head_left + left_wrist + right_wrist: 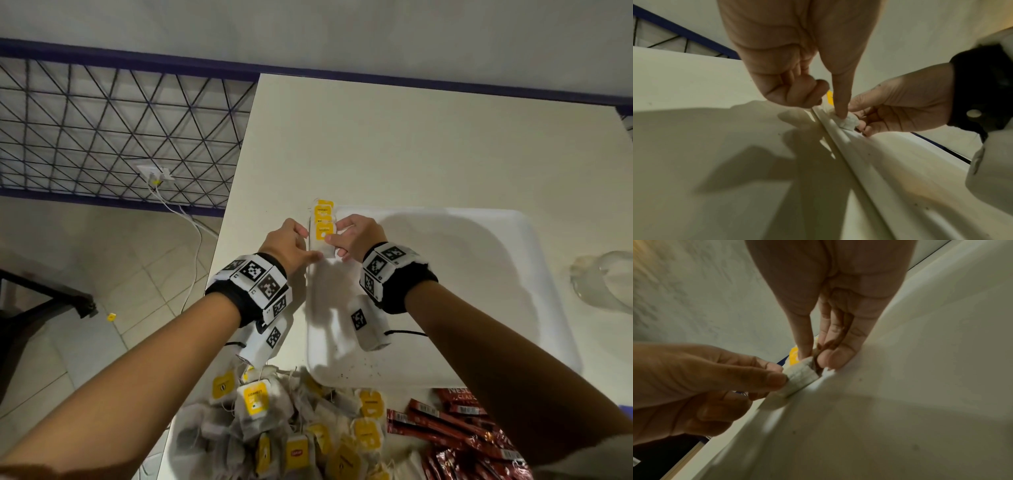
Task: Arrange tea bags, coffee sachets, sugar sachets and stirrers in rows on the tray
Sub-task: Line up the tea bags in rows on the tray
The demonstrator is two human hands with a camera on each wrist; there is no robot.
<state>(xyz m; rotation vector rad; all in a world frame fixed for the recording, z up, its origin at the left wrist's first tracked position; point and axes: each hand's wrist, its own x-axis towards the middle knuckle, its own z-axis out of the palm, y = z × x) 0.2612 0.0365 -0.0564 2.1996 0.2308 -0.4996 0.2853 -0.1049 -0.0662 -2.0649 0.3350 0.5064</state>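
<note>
Tea bag [322,245] status?
— Pinched between both hands at the tray [479,274] rim: left hand [286,245] fingertips grip one edge, right hand [356,238] fingertips the other.
Step?
— Seating it in the tea row. Next, likely: lay flat, release, fetch another.

The tea bag [322,240] between the left hand [286,245] and right hand [356,238] is largely covered by their fingers; its tag print is too small to read. Beneath the forearms, the tea bag pile [291,428] and red sachets [455,431] run past the lower edge. The clear object [604,281] far right of the right hand is cut off, identity indeterminate.
</note>
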